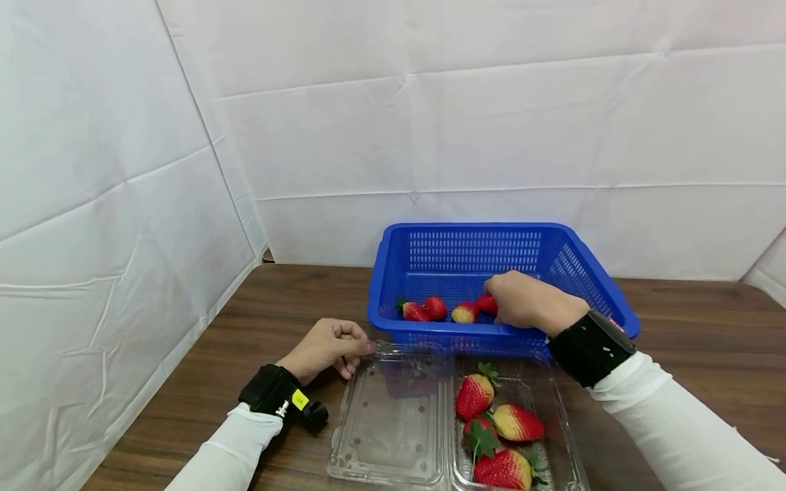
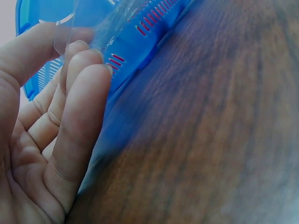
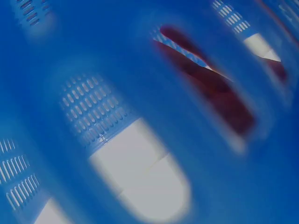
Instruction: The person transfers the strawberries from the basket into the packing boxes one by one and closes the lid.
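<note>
My left hand [image 1: 331, 346] pinches the far left corner of the clear plastic lid [image 1: 393, 423], which lies opened flat on the table. In the left wrist view, thumb and fingers meet on the thin plastic edge [image 2: 65, 32]. Joined to the lid, the clamshell's tray [image 1: 555, 436] holds several strawberries [image 1: 518, 423] with green leaves. My right hand [image 1: 531, 300] reaches down into the blue basket [image 1: 381, 300], beside a red strawberry [image 1: 487, 304]. Its fingertips are hidden in the head view. Through the basket's slots, the right wrist view shows only dark, blurred parts of fingers [image 3: 210, 88].
More strawberries [image 1: 434, 308] lie along the near side of the basket, left of my right hand. The basket stands directly behind the clamshell on the brown wooden table [image 1: 307, 293]. White sheeting [image 1: 491, 136] closes off the back and left side.
</note>
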Tool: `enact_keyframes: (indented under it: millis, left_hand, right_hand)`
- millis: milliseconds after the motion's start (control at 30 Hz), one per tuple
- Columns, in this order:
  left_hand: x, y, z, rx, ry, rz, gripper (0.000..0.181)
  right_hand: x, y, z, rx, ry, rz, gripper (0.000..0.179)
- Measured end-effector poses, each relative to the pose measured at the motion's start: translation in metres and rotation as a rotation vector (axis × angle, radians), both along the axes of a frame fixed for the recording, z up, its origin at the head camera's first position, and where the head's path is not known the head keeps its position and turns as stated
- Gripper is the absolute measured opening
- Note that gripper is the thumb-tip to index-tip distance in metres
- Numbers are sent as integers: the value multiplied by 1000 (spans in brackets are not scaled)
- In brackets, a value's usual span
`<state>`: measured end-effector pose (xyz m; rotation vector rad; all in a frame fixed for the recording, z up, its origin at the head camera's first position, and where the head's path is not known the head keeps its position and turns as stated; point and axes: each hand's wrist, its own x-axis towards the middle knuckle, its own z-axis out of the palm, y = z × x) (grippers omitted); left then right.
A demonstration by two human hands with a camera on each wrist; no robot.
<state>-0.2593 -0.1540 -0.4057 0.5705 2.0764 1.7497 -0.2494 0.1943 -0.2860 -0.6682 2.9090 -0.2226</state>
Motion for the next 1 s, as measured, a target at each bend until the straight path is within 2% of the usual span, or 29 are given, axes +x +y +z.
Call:
enact_keyframes:
  millis: [167, 300, 533, 733, 1000]
  left_hand:
    - [0, 0, 1, -2, 4, 2, 12]
    - [1, 0, -1, 2, -2, 3, 12]
    - [3, 2, -5, 10, -9, 3, 11]
    - [2, 1, -4, 11, -6, 8, 12]
    - [0, 1, -2, 18, 4, 6, 12]
  right_hand:
    - [-3, -1, -4, -1, 3, 7, 14]
    - [-6, 0, -11, -15, 4, -10, 12]
    - [-11, 1, -20, -24, 11, -28, 23]
    - [-12, 1, -21, 4, 25, -43, 44]
    - [-11, 0, -19, 7, 23, -87, 40]
